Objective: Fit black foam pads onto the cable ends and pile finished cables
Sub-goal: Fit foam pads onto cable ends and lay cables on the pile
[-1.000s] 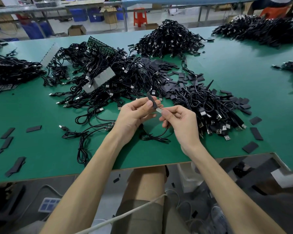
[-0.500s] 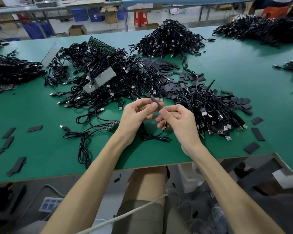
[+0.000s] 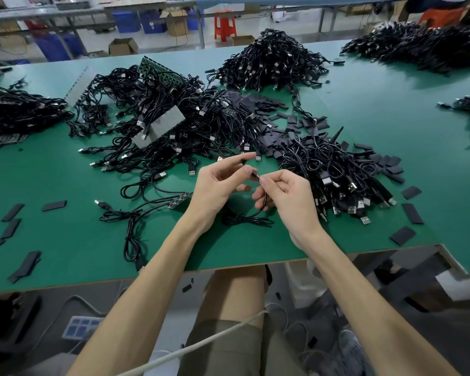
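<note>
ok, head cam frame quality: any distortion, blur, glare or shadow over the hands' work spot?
Head view: strong wide-angle bowing, the green table edges curve; centre sharp, left hand and right hand crisp, corners soft and darker; light even, only faint shadows under the hands, no glare; the cable end in their grip is tiny and largely hidden.

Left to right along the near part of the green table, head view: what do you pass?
Loose foam pads → stray cable → left hand → right hand, both pinching one cable end → cable pile → more foam pads.
</note>
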